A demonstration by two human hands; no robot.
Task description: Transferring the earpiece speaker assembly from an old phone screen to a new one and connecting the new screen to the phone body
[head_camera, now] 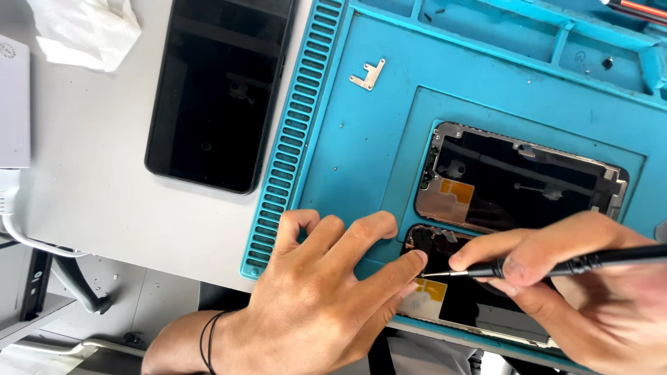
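My right hand (590,278) grips a thin black screwdriver (597,260), its tip touching the upper left part of an opened phone body (451,305) at the near edge of a blue work mat (361,153). My left hand (319,292) lies flat on the mat. Its index fingertip presses on the phone body right beside the screwdriver tip. Just beyond, the detached screen panel (521,184) lies inner side up, with an orange patch at its left end.
A small metal bracket (368,74) lies on the mat's far left part. A whole black phone (219,90) rests face up on the grey table, left of the mat. White crumpled tissue (87,31) and a white box (14,104) sit far left. The table edge runs below my left wrist.
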